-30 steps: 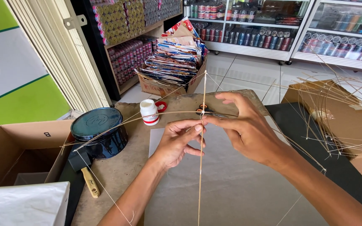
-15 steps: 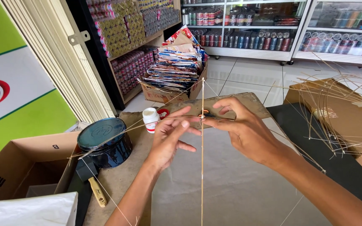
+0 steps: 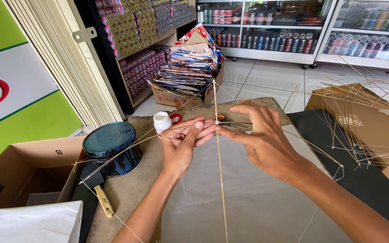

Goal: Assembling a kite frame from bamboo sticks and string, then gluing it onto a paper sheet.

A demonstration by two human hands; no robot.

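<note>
Bamboo sticks cross in front of me, one upright stick and one bowed stick. My left hand pinches their crossing, its grip closed on the upright stick. My right hand meets it there, fingertips pinched on the same joint. Below lies the worktop; a white bottle and a dark tin stand to the left.
</note>
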